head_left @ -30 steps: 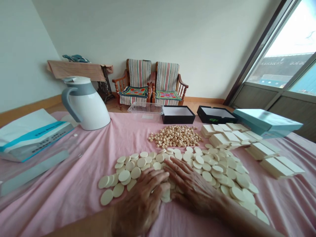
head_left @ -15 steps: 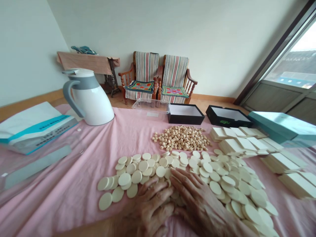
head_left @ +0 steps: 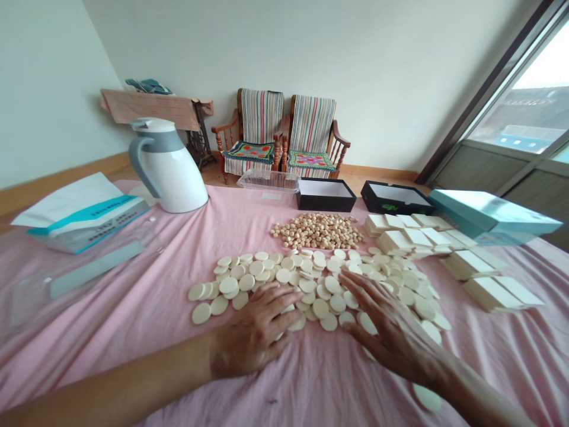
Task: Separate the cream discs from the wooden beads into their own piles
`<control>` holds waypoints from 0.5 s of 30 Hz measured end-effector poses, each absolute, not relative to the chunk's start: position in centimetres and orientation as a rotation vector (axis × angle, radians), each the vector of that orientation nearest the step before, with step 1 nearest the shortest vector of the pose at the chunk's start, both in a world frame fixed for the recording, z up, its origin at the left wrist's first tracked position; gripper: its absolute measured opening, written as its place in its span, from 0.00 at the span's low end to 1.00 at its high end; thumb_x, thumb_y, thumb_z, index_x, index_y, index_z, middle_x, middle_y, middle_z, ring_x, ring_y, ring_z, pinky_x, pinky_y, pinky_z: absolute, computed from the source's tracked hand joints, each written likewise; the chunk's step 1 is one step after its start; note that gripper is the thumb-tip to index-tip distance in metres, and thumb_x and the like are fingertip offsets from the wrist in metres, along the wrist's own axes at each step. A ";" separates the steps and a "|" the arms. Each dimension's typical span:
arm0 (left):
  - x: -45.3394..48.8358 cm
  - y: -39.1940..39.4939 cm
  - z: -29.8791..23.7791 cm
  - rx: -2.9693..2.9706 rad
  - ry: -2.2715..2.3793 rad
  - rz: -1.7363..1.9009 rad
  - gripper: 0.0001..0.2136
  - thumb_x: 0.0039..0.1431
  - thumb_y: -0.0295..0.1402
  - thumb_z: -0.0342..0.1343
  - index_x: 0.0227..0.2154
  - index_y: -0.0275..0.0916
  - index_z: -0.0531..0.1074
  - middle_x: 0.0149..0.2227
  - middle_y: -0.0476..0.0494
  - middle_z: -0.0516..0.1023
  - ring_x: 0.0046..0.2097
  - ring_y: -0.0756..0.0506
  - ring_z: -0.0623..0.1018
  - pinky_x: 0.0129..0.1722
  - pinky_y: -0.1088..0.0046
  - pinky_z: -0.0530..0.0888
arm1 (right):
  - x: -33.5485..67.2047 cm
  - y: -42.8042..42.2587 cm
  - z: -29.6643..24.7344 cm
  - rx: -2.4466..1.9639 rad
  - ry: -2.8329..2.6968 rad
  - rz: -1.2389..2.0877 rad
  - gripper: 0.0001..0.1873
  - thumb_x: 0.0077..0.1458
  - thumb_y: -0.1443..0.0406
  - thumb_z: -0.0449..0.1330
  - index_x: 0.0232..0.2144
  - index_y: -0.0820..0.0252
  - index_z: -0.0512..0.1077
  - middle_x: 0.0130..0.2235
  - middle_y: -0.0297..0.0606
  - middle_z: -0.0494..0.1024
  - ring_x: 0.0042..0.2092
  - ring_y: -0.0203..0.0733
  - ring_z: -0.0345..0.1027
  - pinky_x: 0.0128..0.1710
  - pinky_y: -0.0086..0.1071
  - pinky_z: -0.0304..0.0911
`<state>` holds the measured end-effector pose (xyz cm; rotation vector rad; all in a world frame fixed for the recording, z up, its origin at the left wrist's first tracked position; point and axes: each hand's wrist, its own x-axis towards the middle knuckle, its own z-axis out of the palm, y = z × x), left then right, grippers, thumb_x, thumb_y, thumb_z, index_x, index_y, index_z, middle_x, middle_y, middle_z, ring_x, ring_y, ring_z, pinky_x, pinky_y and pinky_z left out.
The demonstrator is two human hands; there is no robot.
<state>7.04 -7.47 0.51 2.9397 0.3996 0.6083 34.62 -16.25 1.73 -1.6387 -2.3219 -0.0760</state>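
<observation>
Pale round wooden discs (head_left: 320,308) lie spread in a wide, overlapping layer on the pink cloth (head_left: 186,243). My left hand (head_left: 262,326) rests palm down at the near left side of the layer, its fingers stretched over a few discs. On the right, my right hand (head_left: 382,320) lies palm down with fingers extended and thumb apart, covering part of the discs. A gap full of discs shows between the two hands. Behind the layer sits a heap of small wooden beads or blocks (head_left: 317,231). Neither hand grasps anything that shows.
Stacks of pale rectangular pieces (head_left: 418,240) stand at the right, beside a light-blue box (head_left: 493,216). Two black boxes (head_left: 326,196) and a clear plastic container (head_left: 269,184) line the far edge. A white-grey jug (head_left: 173,172) and a white-blue packet (head_left: 89,213) are at left.
My hands, close together before, have moved apart, the right one going rightward. More discs now show between them, and the view has pulled back a little.
</observation>
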 end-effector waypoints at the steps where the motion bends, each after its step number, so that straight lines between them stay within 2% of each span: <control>1: 7.0 -7.5 0.5 2.944 0.404 0.610 0.14 0.62 0.30 0.49 0.51 0.38 0.68 0.58 0.37 0.67 0.60 0.40 0.64 0.60 0.54 0.61 | 34.6 -16.5 1.3 -1.630 -2.367 -0.086 0.36 0.60 0.56 0.53 0.66 0.56 0.46 0.65 0.44 0.56 0.64 0.51 0.50 0.59 0.49 0.56; 6: 6.8 -7.9 0.6 2.988 0.399 0.587 0.15 0.61 0.28 0.49 0.51 0.37 0.67 0.59 0.37 0.66 0.60 0.41 0.64 0.61 0.56 0.60 | 34.1 -16.1 -0.8 -1.642 -2.461 -0.169 0.33 0.63 0.55 0.48 0.66 0.54 0.44 0.66 0.41 0.52 0.66 0.48 0.43 0.63 0.51 0.46; 10: 6.5 -8.0 0.5 2.997 0.420 0.586 0.16 0.61 0.27 0.49 0.52 0.37 0.66 0.59 0.37 0.65 0.60 0.40 0.64 0.61 0.56 0.60 | 34.4 -15.4 -0.9 -1.622 -2.521 -0.159 0.32 0.64 0.56 0.47 0.66 0.53 0.43 0.67 0.41 0.50 0.66 0.48 0.43 0.63 0.51 0.46; 15: 6.5 -8.0 0.3 2.963 0.469 0.631 0.17 0.61 0.29 0.49 0.53 0.39 0.66 0.60 0.35 0.63 0.60 0.40 0.64 0.59 0.55 0.61 | 34.4 -15.4 0.1 -1.580 -2.521 -0.130 0.32 0.64 0.58 0.47 0.66 0.54 0.44 0.66 0.42 0.53 0.66 0.48 0.44 0.63 0.50 0.46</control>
